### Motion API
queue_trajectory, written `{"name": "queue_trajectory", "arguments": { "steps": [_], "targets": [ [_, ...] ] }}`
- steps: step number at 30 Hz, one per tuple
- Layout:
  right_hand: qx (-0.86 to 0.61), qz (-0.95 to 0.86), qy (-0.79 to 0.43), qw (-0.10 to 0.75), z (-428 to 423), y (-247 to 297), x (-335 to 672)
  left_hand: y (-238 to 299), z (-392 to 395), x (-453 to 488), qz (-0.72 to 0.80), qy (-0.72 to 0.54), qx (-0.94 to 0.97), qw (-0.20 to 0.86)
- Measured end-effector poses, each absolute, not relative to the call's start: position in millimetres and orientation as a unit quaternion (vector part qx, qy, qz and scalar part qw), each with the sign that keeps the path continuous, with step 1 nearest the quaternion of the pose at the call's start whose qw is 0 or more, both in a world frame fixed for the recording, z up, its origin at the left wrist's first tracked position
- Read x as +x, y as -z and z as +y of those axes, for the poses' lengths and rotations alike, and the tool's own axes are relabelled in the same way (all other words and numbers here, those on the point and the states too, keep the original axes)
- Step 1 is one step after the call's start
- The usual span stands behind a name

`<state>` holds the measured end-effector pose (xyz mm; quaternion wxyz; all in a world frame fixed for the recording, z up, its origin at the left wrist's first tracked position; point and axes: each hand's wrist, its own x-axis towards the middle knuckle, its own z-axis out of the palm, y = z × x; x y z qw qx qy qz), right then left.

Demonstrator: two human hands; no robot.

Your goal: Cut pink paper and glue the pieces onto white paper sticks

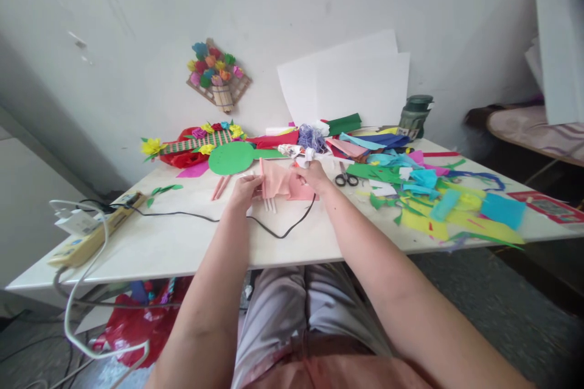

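Note:
My left hand (247,190) is closed on a thin pink stick (262,175) that stands at the edge of a piece of pink crepe paper (277,180). My right hand (312,175) is wrapped round a white hot glue gun (308,158), its tip toward the paper and a clear glue stick at its back. The handle is mostly hidden by the fingers. A black cord (285,234) leads to it. White sticks (271,205) lie below the pink paper. Two pink sticks (221,187) rest left of my left hand, near a green guitar-shaped cutout (230,158).
Scissors (346,179) lie right of my right hand, beside heaped coloured paper scraps (438,200). A power strip (98,231) with a white charger sits at the left edge. A flower-trimmed guitar craft (196,144) and a green jar (416,115) stand toward the back.

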<state>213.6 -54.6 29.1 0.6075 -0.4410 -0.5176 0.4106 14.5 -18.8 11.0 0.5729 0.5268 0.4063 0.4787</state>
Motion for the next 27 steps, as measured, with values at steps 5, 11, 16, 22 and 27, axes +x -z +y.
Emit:
{"name": "queue_trajectory", "arguments": {
  "steps": [5,11,16,22,27],
  "targets": [
    [-0.408,-0.517,-0.445,0.607,-58.4,-31.6,218.1,-10.5,-18.3,16.0,0.388,-0.464,0.530,0.594],
    [-0.403,-0.547,-0.475,0.560,-62.9,-32.9,219.4,-9.5,-16.6,16.9,0.369,-0.467,0.523,0.610],
    [-0.420,-0.548,-0.483,0.539,-66.2,-33.8,217.8,-7.5,-16.2,16.0,0.361,-0.467,0.522,0.616],
    [-0.416,-0.548,-0.490,0.535,-64.8,-31.2,217.1,-6.5,-15.3,15.1,0.342,-0.464,0.519,0.631],
    [-0.428,-0.542,-0.498,0.525,-65.9,-32.1,215.0,-9.3,-17.2,15.7,0.334,-0.466,0.514,0.638]
  ]
}}
